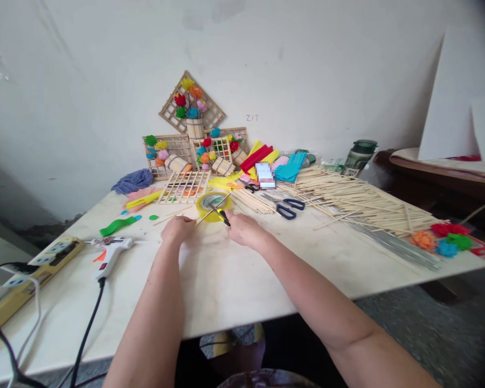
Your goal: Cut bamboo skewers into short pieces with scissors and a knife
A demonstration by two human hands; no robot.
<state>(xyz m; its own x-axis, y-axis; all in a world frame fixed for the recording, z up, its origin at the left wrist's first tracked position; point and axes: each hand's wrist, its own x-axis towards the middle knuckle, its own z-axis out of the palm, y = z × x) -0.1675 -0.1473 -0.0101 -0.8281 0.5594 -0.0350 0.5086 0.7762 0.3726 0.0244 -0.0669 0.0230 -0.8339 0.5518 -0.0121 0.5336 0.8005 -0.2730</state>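
Observation:
Over the middle of the table, my left hand (178, 228) pinches the near end of a thin wooden stick (203, 217). The stick slants up to the right across a roll of yellow tape (202, 214) lying flat. My right hand (244, 228) is closed around a yellow-and-black utility knife (222, 215). Its metal tip points up-left and meets the stick above the roll; whether it cuts into the wood is too small to tell. Just behind the hands lies a small wooden lattice (185, 187).
A white glue gun (115, 253) and a power strip (52, 258) with cables lie left. Dark-handled scissors (289, 207), a phone (265, 175) and many wooden sticks (359, 199) are right. Lattices with paper flowers (192, 99) lean on the wall. A bottle (359, 157) stands at back right.

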